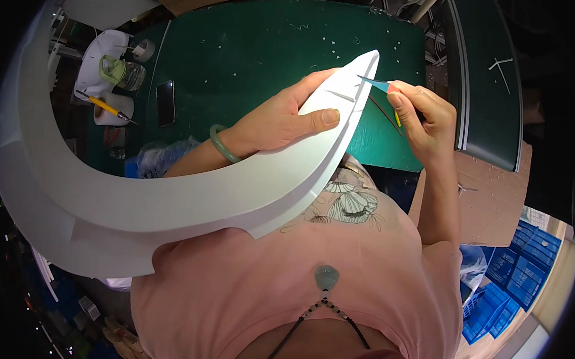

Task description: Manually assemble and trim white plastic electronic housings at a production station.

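A large white curved plastic part [190,204] sweeps from the far left across my body to a pointed tip at the upper right. My left hand [290,115] is closed around it near that tip, thumb pressed on top and fingers hidden behind. A green bangle circles my left wrist. My right hand [425,115] pinches a small knife [375,83] with a slim pointed blade. Its point touches or nearly touches the edge of the part close to the tip. Red shows at the knife's grip; a yellow end appears below my fingers.
A green work table [242,49] carries small white scraps. At its left lie a phone [166,103], a green-lidded jug [122,73], and a yellow-handled tool [104,105] across a white roll. Right stand a dark green belt [491,79], cardboard [492,201] and blue crates [521,263].
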A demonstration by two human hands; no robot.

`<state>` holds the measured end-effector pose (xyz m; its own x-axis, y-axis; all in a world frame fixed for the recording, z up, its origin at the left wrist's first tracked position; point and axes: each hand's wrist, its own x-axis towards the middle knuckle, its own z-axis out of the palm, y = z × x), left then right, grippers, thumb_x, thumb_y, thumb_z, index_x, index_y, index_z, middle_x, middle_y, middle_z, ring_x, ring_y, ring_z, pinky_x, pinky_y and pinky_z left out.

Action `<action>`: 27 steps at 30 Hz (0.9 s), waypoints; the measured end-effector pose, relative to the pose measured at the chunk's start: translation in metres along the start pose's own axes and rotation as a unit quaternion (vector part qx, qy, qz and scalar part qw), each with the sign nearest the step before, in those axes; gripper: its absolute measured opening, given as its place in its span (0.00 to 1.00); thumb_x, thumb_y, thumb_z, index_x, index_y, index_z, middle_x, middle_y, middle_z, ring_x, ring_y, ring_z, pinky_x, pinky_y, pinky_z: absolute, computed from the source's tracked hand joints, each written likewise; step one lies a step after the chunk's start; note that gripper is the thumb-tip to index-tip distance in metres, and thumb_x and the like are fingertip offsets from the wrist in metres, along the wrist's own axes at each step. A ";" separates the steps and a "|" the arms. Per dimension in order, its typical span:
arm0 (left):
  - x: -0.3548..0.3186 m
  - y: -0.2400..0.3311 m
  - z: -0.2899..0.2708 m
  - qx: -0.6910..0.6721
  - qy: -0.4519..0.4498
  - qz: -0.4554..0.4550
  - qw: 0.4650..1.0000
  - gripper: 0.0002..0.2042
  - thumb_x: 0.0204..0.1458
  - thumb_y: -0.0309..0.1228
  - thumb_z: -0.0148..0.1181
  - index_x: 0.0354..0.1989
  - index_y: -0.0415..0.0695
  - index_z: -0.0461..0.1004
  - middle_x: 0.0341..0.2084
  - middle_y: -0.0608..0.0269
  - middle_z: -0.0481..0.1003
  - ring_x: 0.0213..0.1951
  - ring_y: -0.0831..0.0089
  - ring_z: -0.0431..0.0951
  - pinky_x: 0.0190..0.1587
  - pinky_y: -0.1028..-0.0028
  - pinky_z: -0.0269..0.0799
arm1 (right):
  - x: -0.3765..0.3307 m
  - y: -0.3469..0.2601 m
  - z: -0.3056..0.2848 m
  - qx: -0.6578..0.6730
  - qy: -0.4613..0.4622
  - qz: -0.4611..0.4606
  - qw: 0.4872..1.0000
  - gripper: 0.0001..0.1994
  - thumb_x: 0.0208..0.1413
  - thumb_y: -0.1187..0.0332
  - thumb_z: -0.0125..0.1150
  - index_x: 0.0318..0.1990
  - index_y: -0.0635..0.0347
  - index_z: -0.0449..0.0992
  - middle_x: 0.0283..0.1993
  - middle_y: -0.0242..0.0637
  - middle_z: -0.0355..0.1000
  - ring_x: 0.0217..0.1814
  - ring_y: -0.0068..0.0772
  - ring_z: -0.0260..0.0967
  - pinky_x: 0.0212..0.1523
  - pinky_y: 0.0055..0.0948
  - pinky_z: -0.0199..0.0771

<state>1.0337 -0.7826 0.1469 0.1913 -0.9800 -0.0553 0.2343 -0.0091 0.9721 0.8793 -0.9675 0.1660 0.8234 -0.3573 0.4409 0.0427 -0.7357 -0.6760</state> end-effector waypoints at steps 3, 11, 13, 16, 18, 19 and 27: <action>0.000 0.005 0.003 0.007 -0.001 0.003 1.000 0.31 0.57 0.39 0.57 0.64 0.38 0.52 0.48 0.59 0.69 0.48 0.76 0.70 0.48 0.77 0.69 | -0.002 -0.003 -0.004 -0.050 -0.030 0.022 0.998 0.10 0.55 0.67 0.61 0.39 0.65 0.79 0.26 0.34 0.73 0.25 0.19 0.63 0.23 0.19 0.58; 0.003 0.003 0.003 0.034 0.014 -0.008 0.999 0.31 0.56 0.37 0.57 0.64 0.38 0.53 0.48 0.58 0.69 0.49 0.75 0.69 0.51 0.75 0.67 | 0.014 0.026 -0.003 -0.062 0.003 0.027 0.998 0.12 0.55 0.65 0.61 0.40 0.65 0.80 0.32 0.38 0.77 0.33 0.22 0.72 0.35 0.19 0.70; 0.001 0.003 0.004 0.035 0.012 -0.005 0.999 0.31 0.56 0.36 0.58 0.64 0.38 0.53 0.48 0.58 0.69 0.49 0.75 0.69 0.51 0.75 0.67 | 0.015 0.042 -0.010 -0.052 0.054 0.174 0.982 0.12 0.56 0.64 0.61 0.41 0.65 0.79 0.34 0.36 0.78 0.35 0.19 0.71 0.36 0.18 0.70; 0.001 0.005 0.001 0.048 0.007 -0.002 0.999 0.31 0.56 0.36 0.58 0.64 0.38 0.53 0.48 0.58 0.69 0.50 0.75 0.69 0.51 0.75 0.67 | 0.014 0.038 -0.012 0.011 0.049 0.130 0.990 0.13 0.56 0.64 0.61 0.41 0.65 0.79 0.35 0.34 0.77 0.36 0.18 0.70 0.37 0.18 0.69; 0.004 0.002 0.000 0.046 0.007 0.004 0.999 0.30 0.56 0.36 0.58 0.64 0.38 0.53 0.48 0.58 0.69 0.49 0.75 0.69 0.51 0.75 0.67 | 0.009 0.024 -0.008 0.043 0.023 0.080 0.996 0.13 0.56 0.64 0.61 0.40 0.66 0.79 0.35 0.36 0.78 0.37 0.20 0.71 0.38 0.19 0.70; 0.005 0.001 0.000 0.045 0.006 0.010 0.999 0.30 0.56 0.36 0.58 0.64 0.38 0.53 0.48 0.58 0.69 0.49 0.75 0.69 0.51 0.75 0.67 | 0.009 0.019 -0.004 0.036 0.013 0.065 0.997 0.13 0.55 0.64 0.62 0.40 0.66 0.80 0.35 0.36 0.78 0.37 0.21 0.72 0.39 0.20 0.70; 0.007 0.005 -0.002 0.065 0.000 0.028 0.997 0.31 0.56 0.37 0.58 0.64 0.38 0.53 0.48 0.58 0.69 0.49 0.75 0.69 0.50 0.75 0.67 | 0.016 0.069 -0.011 0.040 0.064 0.207 0.975 0.14 0.58 0.62 0.60 0.40 0.65 0.80 0.33 0.32 0.76 0.34 0.18 0.68 0.36 0.17 0.68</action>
<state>1.0377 -0.7892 0.1508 0.1997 -0.9799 0.0004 0.0967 0.0201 0.9951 0.8891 -1.0306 0.1331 0.7015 -0.6878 0.1867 -0.2310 -0.4673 -0.8534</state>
